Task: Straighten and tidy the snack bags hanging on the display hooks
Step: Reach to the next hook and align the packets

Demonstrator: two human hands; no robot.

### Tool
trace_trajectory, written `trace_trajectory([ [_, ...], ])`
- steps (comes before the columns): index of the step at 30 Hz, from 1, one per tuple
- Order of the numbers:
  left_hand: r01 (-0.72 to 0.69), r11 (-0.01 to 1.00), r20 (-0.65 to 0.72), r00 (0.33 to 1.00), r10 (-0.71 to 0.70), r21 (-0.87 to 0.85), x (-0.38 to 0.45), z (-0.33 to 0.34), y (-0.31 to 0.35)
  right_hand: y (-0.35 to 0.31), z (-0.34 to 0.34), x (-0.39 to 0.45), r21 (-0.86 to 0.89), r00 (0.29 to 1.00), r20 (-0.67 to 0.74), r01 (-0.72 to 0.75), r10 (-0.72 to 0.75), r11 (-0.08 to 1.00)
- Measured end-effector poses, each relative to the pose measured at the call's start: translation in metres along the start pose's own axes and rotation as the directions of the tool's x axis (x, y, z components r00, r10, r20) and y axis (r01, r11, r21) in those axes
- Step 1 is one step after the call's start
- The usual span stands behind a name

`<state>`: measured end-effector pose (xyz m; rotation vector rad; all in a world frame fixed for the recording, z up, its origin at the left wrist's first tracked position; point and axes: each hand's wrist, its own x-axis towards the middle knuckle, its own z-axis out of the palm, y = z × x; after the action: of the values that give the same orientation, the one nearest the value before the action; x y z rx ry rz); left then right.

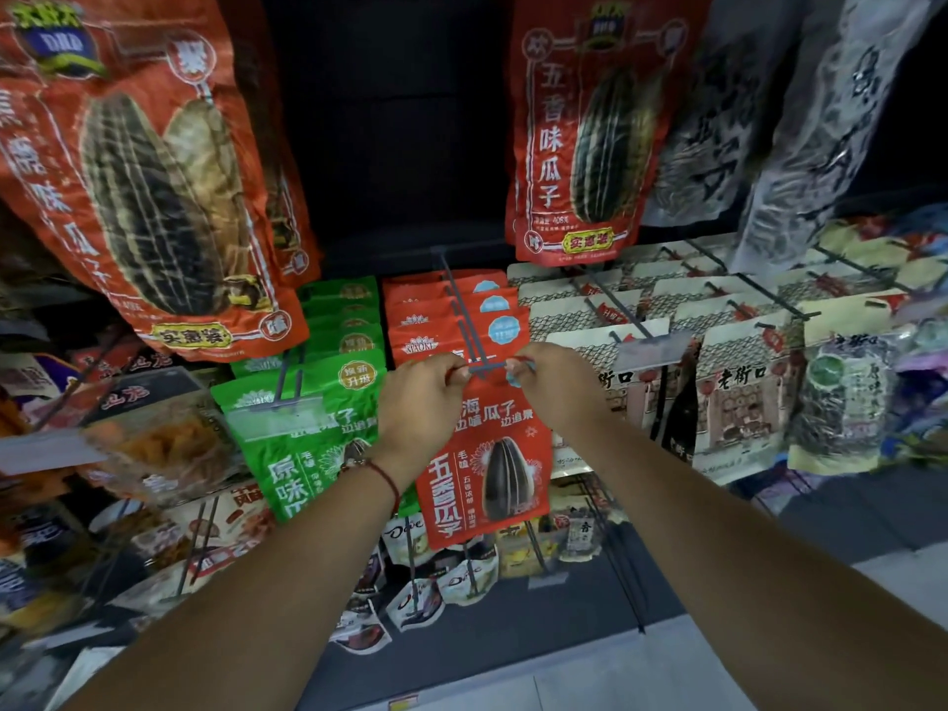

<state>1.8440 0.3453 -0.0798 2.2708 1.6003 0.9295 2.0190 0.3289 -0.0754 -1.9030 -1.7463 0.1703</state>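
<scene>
— Where were the hands at that moment?

— Both were raised to the front red sunflower seed bag, at its top edge. The left hand pinched the left top corner, fingers curled in toward the thumb. The right hand pinched the right top corner the same way, a fold of the bag showing between its fingertips.

— And the bag itself?

— It hung at the tip of a grey display hook, in the middle of the rack, and it tilted a little, with the lower end swung to the left. The crossbar at the hook's end sat just between the two hands. Whether the bag's hole was on the hook or just off it, I could not tell.

— Anything behind it?

— A row of the same red bags farther back on that hook. Just to the left hung the green seed bags on their own hook, with a blurred price tag in front of them.

— And around?

— Two large red melon seed bags hung above, one to each side. To the right were cream bags with a street print. Below hung small Dove chocolate packs. A red string bracelet circled the left wrist.
</scene>
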Motion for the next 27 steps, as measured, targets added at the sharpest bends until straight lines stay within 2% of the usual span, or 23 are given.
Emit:
trace_trajectory([
  [3,-0.096,0.994,-0.044,0.994,0.098,0.059,0.003,0.005,-0.009,-0.002,0.004,-0.003,-0.013,0.999,-0.034,0.006,-0.006,1.000],
  [6,-0.150,0.979,-0.031,0.987,0.156,0.140,-0.003,0.003,-0.011,-0.001,0.008,-0.008,-0.021,0.998,-0.064,0.022,-0.024,1.000],
  [10,-0.175,0.935,0.069,0.984,0.161,0.307,-0.021,-0.008,-0.017,-0.006,0.004,-0.018,-0.004,0.998,-0.052,0.022,-0.022,1.000],
  [12,-0.158,0.931,0.131,0.984,0.121,0.330,-0.034,-0.016,-0.024,-0.007,0.003,-0.025,0.003,1.000,0.016,0.019,-0.019,1.000],
  [15,-0.166,0.938,0.190,0.976,0.111,0.304,-0.058,-0.027,-0.032,-0.007,0.001,-0.038,-0.036,0.992,0.129,0.000,0.005,0.999],
  [18,-0.179,0.947,0.220,0.968,0.120,0.268,-0.081,-0.036,-0.037,-0.013,-0.007,-0.065,-0.102,0.991,0.130,-0.027,0.040,0.994],
  [20,-0.189,0.959,0.223,0.965,0.141,0.213,-0.095,-0.043,-0.040,-0.018,-0.010,-0.093,-0.079,0.993,0.109,-0.042,0.051,0.996],
  [24,-0.169,0.978,0.302,0.945,0.125,0.122,-0.113,-0.053,-0.044,-0.033,-0.011,-0.160,0.073,0.977,0.113,-0.191,0.182,0.979],
  [27,-0.123,0.990,0.363,0.928,0.089,0.072,-0.124,-0.056,-0.039,-0.022,-0.009,-0.195,0.046,0.947,0.156,-0.290,0.280,0.956],
])
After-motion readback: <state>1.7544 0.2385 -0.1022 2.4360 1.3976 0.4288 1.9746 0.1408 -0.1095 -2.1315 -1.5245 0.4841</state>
